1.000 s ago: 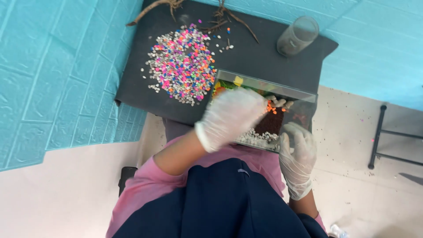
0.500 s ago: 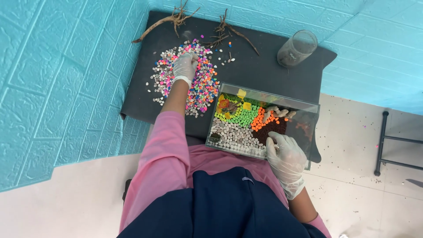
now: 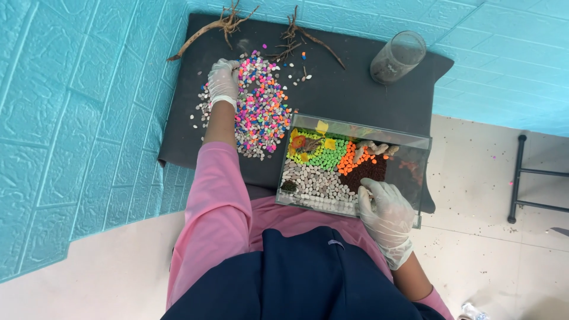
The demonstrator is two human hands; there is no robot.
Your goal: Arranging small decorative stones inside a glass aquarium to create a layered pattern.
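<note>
The left hand (image 3: 224,80) rests with fingers curled on the far-left edge of the coloured pebble pile (image 3: 256,106), which lies just left of and beyond the glass tank (image 3: 355,169); whether it pinches any I cannot tell. The right hand (image 3: 386,214) grips the tank's near rim. Loose pebbles could scatter off the dark mat (image 3: 338,89) if swept carelessly

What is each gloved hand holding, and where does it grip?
The right hand grips the glass tank at its near rim. The left hand rests on the coloured pebbles; whether it grips any cannot be told.
</note>
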